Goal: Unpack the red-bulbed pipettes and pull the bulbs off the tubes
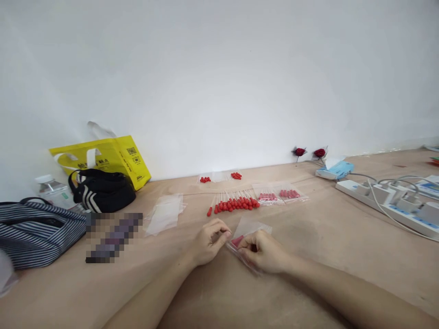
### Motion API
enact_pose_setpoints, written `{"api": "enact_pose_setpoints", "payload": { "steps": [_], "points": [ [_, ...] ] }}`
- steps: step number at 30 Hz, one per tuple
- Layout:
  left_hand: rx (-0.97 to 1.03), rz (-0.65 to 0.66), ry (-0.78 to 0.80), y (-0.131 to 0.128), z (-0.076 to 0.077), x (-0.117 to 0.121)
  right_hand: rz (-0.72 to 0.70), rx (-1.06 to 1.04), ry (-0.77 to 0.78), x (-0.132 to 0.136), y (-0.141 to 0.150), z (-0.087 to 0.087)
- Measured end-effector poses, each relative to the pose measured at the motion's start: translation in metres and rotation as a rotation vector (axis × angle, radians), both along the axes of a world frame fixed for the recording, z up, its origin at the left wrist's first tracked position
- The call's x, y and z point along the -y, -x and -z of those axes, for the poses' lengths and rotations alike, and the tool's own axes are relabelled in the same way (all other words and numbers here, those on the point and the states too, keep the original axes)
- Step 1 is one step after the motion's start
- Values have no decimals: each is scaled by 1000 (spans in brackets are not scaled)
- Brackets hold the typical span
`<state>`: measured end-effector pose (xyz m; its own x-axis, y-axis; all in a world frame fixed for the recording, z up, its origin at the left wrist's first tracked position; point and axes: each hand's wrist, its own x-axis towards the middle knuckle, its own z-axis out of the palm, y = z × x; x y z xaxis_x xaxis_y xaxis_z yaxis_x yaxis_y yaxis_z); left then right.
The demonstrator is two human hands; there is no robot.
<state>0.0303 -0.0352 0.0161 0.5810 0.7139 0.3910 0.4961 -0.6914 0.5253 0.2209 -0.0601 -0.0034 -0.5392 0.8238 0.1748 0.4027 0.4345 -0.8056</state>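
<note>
A small clear plastic bag (255,225) with red-tipped sticks inside lies on the table between my hands. My right hand (265,251) is closed, its thumb and fingers pinching the bag's near edge over the red tips. On the left, my left hand (211,242) curls with thumb and forefinger together at the bag's left corner. Just beyond, a row of loose red-tipped sticks (236,203) lies fanned out, red ends toward me. Filled clear bags (269,196) rest to the right of that row, and more red-tipped sticks in clear bags (205,179) lie near the wall.
Flat clear bags (166,214) are stacked at left. Behind them stand a black pouch (108,189), a yellow bag (126,160), a jar (55,192) and a striped bag (41,233). At right are a tissue pack (334,170), a corded power strip (394,208) and dark red flowers (319,153).
</note>
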Motion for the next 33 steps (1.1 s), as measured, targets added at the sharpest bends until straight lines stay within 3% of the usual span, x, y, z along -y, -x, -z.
{"api": "enact_pose_setpoints", "payload": {
  "steps": [7, 12, 15, 19, 22, 26, 33],
  "points": [
    [-85, 145, -270, 1, 16, 3, 128, 69, -3, -5, 4, 2],
    [-19, 45, -465, -4, 24, 0, 264, 153, -20, -6, 6, 0],
    [5, -111, -328, -8, 23, 1, 297, 128, 45, -12, 5, 2],
    [10, -236, 56, -17, 24, 0, 326, 83, 59, -16, 8, 5],
    [33, -224, 227, -21, 28, -3, 330, 143, 27, -12, 12, 5],
    [57, -180, 341, -22, 32, -7, 324, 220, -41, -9, 15, 3],
    [117, -71, 499, -19, 19, -7, 413, 192, -62, -11, 15, 5]
  ]
}}
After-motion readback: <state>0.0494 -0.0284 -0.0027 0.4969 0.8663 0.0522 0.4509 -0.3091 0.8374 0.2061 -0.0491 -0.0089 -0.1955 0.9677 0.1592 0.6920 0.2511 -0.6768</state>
